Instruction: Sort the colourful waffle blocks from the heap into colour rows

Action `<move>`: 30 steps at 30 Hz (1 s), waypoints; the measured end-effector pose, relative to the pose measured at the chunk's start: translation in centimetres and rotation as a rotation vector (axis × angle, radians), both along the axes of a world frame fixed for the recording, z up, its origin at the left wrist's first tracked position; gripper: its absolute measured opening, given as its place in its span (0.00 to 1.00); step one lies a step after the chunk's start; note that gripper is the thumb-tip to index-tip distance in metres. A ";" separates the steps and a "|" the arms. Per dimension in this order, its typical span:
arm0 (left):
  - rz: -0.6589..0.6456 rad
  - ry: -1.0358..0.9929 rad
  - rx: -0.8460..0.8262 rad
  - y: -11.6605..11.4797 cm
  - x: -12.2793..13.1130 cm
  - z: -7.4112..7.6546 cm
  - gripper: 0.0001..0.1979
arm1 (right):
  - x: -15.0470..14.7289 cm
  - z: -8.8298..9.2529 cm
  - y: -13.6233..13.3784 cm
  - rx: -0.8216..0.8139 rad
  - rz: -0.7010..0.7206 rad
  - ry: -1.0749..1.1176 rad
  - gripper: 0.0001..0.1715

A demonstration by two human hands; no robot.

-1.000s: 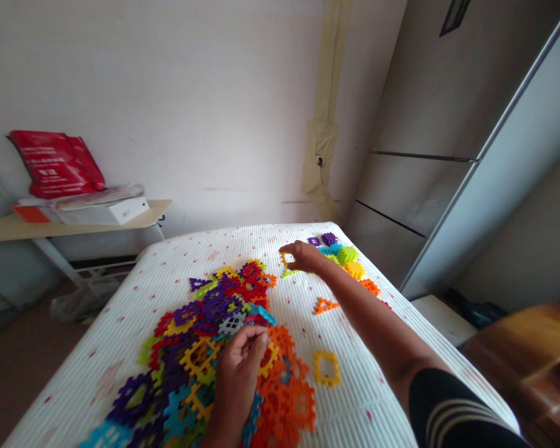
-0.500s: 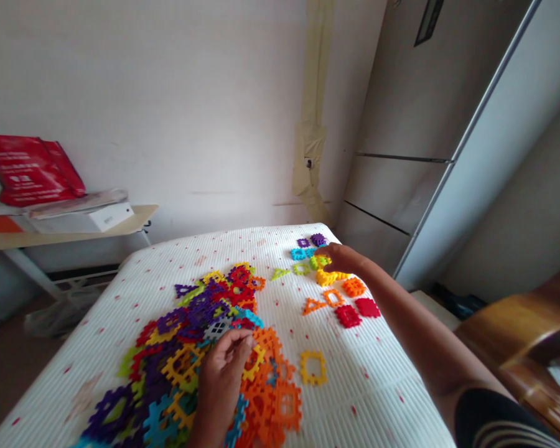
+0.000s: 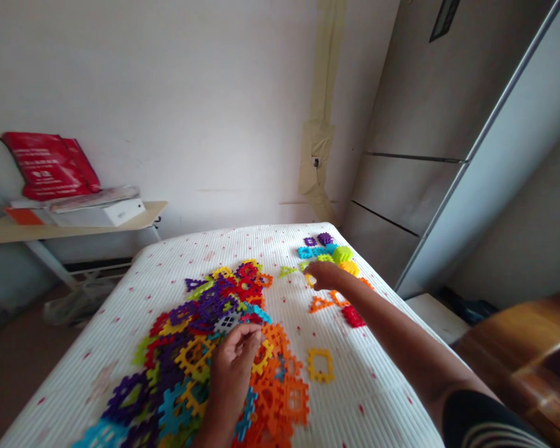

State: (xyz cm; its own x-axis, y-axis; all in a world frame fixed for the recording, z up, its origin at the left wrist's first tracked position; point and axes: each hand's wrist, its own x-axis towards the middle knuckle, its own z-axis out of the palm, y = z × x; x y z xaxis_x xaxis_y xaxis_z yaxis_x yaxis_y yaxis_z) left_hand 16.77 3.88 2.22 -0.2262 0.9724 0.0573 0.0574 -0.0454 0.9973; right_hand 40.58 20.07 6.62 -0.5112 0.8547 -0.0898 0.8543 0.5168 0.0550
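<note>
A: Where's each hand?
B: Left hand (image 3: 233, 367) rests on the tile heap (image 3: 205, 348), fingers curled, grip unclear. Right hand (image 3: 324, 274) hovers past the heap among sorted tiles (image 3: 329, 254), hold unclear.
A: Advice?
B: Probably keep colours grouped.

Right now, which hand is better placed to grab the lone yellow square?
Probably the left hand: it rests on the pile beside the yellow square, while the right hand is stretched farther off.
</note>
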 end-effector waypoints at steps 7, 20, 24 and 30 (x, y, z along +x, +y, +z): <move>-0.013 -0.021 -0.004 -0.1 0.2 0.0 0.14 | -0.2 -1.3 0.3 -0.023 -0.001 -0.042 0.24; -0.004 -0.017 0.010 -0.1 0.2 0.2 0.13 | -0.8 -2.1 0.4 -0.046 -0.033 -0.074 0.19; 0.009 0.000 0.003 0.0 0.2 0.4 0.13 | -1.2 -1.8 0.2 -0.040 -0.047 -0.092 0.21; 0.012 -0.002 0.015 -0.1 0.3 0.6 0.12 | -3.1 0.3 -0.5 0.050 -0.056 -0.029 0.19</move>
